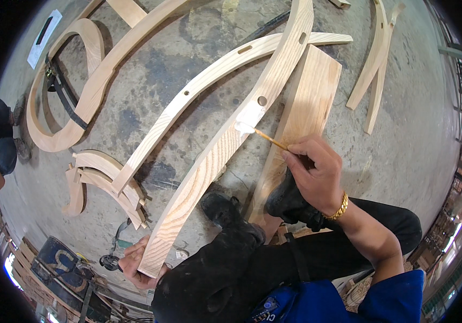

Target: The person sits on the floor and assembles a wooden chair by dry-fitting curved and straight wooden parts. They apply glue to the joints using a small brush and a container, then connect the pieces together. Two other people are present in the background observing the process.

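Observation:
A long curved wooden piece (204,167) with holes slants across the middle. My left hand (135,264) is closed around its near end. In my right hand (316,171), a thin wooden stick (269,138) is pinched between thumb and fingers. Its tip touches a patch of white paste (247,119), which looks like glue, spread on the wood below a round hole. Under the piece's far part lies a wide wooden plank (309,91). A second curved piece (204,78) with slots crosses beneath the first one.
At upper left a looped wooden frame (93,91) has a dark strap around it. Short curved parts (107,177) lie left of my knees. Two crossed curved pieces (373,75) rest on the concrete floor at upper right. Another person (4,140) is at the left edge.

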### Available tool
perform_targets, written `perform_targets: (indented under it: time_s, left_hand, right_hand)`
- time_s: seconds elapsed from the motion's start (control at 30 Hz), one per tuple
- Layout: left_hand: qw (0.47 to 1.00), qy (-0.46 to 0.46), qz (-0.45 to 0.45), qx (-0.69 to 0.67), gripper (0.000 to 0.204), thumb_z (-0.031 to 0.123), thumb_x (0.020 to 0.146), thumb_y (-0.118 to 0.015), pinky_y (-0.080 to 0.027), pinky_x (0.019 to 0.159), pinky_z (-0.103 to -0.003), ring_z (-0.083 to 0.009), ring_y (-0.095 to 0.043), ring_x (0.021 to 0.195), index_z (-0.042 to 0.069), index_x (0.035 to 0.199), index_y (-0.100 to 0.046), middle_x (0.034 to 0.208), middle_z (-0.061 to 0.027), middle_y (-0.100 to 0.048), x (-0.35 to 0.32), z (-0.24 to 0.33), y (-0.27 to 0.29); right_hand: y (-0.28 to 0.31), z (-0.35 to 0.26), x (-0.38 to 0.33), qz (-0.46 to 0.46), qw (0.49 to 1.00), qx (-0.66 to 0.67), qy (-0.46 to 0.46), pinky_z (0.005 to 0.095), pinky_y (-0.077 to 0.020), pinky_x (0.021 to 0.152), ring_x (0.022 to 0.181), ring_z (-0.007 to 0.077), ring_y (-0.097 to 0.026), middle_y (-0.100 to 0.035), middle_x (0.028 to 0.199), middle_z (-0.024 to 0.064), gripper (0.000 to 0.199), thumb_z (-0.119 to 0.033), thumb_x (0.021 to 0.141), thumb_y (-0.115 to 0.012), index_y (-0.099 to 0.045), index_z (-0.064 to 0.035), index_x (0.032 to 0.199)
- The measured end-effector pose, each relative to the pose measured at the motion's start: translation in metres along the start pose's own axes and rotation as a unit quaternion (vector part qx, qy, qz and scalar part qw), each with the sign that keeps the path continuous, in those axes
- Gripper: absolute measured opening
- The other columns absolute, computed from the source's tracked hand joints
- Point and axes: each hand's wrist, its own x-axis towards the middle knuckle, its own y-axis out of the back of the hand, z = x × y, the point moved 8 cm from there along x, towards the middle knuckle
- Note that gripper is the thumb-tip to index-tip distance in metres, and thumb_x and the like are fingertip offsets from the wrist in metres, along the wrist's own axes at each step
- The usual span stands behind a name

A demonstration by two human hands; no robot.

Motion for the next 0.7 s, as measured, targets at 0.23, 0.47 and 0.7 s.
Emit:
perform_targets:
  time_s: [0.23,0.47,0.7]
  left_hand:
    - [0.998,-0.008,-0.054,-0.023,0.065,0.03,0.068,-0.083,-0.055,0.08,-0.05,-0.035,-0.06,0.09,-0.004,0.113,-0.052,0.092,-0.0126,-0.047,0.0,-0.005,0.0]
    - [0.994,-0.051,-0.092,-0.021,0.066,0.031,0.07,-0.082,-0.054,0.08,-0.05,-0.0356,-0.057,0.097,-0.004,0.116,-0.05,0.097,-0.0151,-0.048,0.006,0.001,0.001]
    - [0.994,-0.057,-0.089,0.04,0.068,0.036,0.069,-0.082,-0.053,0.081,-0.049,-0.0354,-0.056,0.1,0.0,0.118,-0.05,0.101,-0.0148,-0.048,0.01,0.014,-0.007]
  right_hand:
    - [0.01,-0.01,0.008,-0.015,0.999,0.041,0.03,0.0286,-0.0399,0.049,0.053,0.0169,-0.052,-0.056,0.068,0.0075,0.008,-0.003,0.076,-0.071,-0.063,-0.0034,0.079]
    - [0.051,-0.043,0.057,-0.09,0.959,-0.209,0.17,0.0304,-0.0435,0.049,0.057,0.0194,-0.058,-0.059,0.071,0.0066,0.008,-0.011,0.077,-0.069,-0.063,-0.0054,0.078]
    - [0.043,-0.112,0.081,-0.167,0.792,-0.449,0.378,0.0301,-0.0453,0.047,0.054,0.0186,-0.055,-0.046,0.061,0.0045,0.012,-0.01,0.069,-0.062,-0.052,-0.0072,0.064]
